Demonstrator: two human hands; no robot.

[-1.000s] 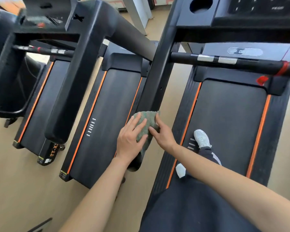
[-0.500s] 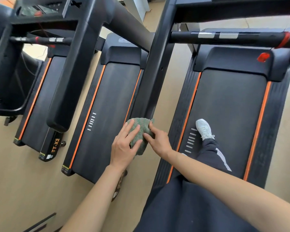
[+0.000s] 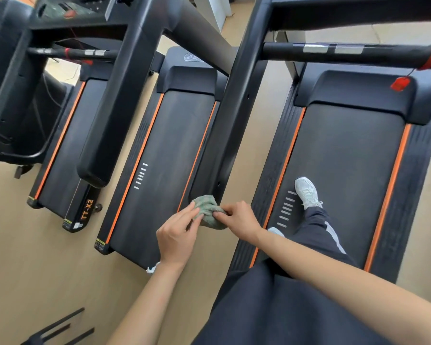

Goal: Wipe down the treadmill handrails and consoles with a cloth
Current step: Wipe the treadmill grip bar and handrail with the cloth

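A green cloth (image 3: 207, 210) sits bunched at the near end of the black left handrail (image 3: 224, 135) of the treadmill I stand on. My left hand (image 3: 178, 235) pinches the cloth's left side with its fingertips. My right hand (image 3: 238, 220) grips the cloth's right side with curled fingers. The two hands face each other across the cloth, just past the handrail's tip. Across the top runs this treadmill's black crossbar (image 3: 334, 49) with silver grip plates. Its console is out of view.
I stand on the right treadmill's belt (image 3: 346, 158), white shoe (image 3: 307, 192) forward. A red safety clip (image 3: 399, 83) hangs from the crossbar. Two more treadmills stand to the left, with a thick handrail (image 3: 102, 120) and a console (image 3: 67, 8). Tan floor lies between.
Both hands and the cloth slid along the handrail to its near end. The cloth, earlier spread under my left palm, is now bunched between my fingertips.
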